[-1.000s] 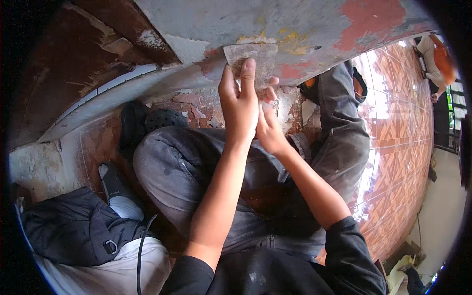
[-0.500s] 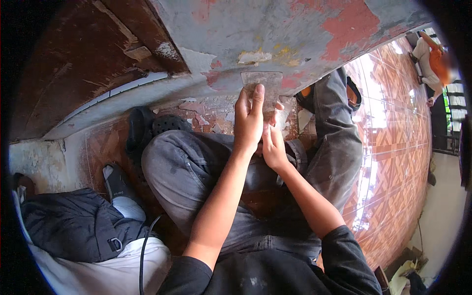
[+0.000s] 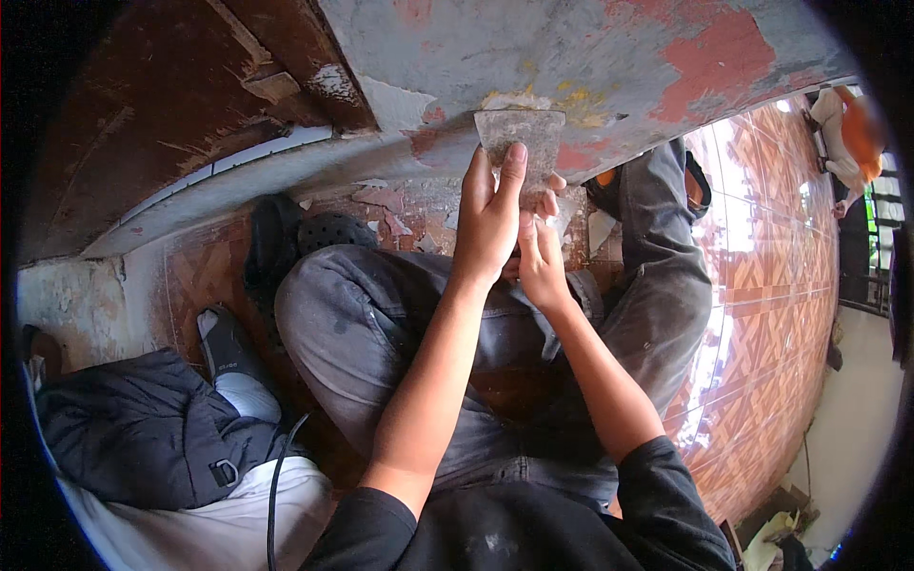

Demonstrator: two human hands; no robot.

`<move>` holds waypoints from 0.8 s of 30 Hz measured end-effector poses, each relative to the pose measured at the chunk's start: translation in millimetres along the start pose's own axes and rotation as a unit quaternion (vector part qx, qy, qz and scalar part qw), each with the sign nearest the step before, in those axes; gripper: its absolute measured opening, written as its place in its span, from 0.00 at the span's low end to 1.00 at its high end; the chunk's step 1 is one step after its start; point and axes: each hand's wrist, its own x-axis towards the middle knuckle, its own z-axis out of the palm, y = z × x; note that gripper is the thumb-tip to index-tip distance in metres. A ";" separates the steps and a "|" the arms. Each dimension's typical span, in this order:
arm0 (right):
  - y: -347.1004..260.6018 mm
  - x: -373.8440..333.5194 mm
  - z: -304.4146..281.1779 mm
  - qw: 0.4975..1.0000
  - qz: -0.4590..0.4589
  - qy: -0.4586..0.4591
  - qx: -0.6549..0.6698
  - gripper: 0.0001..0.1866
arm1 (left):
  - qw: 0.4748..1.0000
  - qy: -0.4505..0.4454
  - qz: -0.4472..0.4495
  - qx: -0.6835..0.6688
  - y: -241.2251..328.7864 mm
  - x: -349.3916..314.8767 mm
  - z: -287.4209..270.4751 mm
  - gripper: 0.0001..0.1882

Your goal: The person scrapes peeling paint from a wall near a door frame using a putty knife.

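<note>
Holding: the left hand (image 3: 487,224) and the right hand (image 3: 543,259) share one wide scraper (image 3: 522,143), and both grips are closed on its lower part.
Left grip: fingers wrapped around the tool from the left, with one fingertip laid flat up the back of the blade.
Right grip: curled around the handle just below and to the right of the left one; the handle itself is hidden inside the two hands.
Blade: it rises straight up and away from the grips, long axis pointing from the hands toward the wall, with its broad edge touching the grey painted wall (image 3: 590,57).
Nearer hand: the left reaches further up the blade; the right sits lower, closer to the body.
Contact spot: yellowish and red patches of old paint lie just beside the blade edge, to its right and above.
Below the grips: the person's bent knees in grey trousers (image 3: 381,324).
Beyond the knees: paint flakes (image 3: 386,200) strewn on the floor at the foot of the wall, left of the grips.
Left, well apart: a dark jacket (image 3: 143,428) with a white cloth under it.
Right: patterned red floor tiles (image 3: 762,285), nothing on them near the hands.
In the way: nothing stands between blade and wall.
</note>
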 end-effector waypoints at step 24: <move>6.1 -13.5 13.7 0.995 0.060 0.028 0.069 0.24 | 0.998 -0.021 -0.046 -0.046 11.4 -10.2 -0.9 0.19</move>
